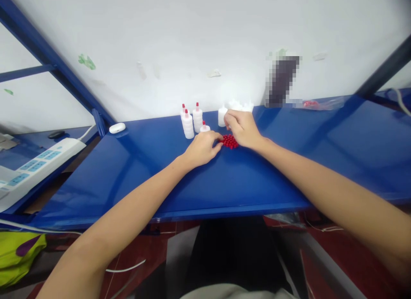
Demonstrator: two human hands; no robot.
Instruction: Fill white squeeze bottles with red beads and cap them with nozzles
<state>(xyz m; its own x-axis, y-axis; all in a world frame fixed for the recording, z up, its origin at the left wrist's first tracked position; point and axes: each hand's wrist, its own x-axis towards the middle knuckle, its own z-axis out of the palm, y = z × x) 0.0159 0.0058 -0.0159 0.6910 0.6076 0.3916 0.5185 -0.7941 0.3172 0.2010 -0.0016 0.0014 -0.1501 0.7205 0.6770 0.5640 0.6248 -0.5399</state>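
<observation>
Where small, glossy red pieces (230, 141) lie heaped on the smooth blue tabletop (208, 187), the left hand (203, 149) holds thumb and index finger apart at the pile's left edge, perhaps keeping it gathered. The right hand (243, 127) curls its fingers together above; whether they pinch anything, I cannot tell. Red-tipped white plastic bottles (188, 127) and white-tipped white plastic bottles (222, 118) stand behind, seemingly grouped apart for easy reach.

Table (192, 187): loose caps (230, 142), heaped between left hand (203, 149) and right hand (242, 127); behind these, capped bottles (188, 128) left, uncapped bottles (222, 117) right; plastic bag (330, 103), rear right; power strip (40, 168), left of table
</observation>
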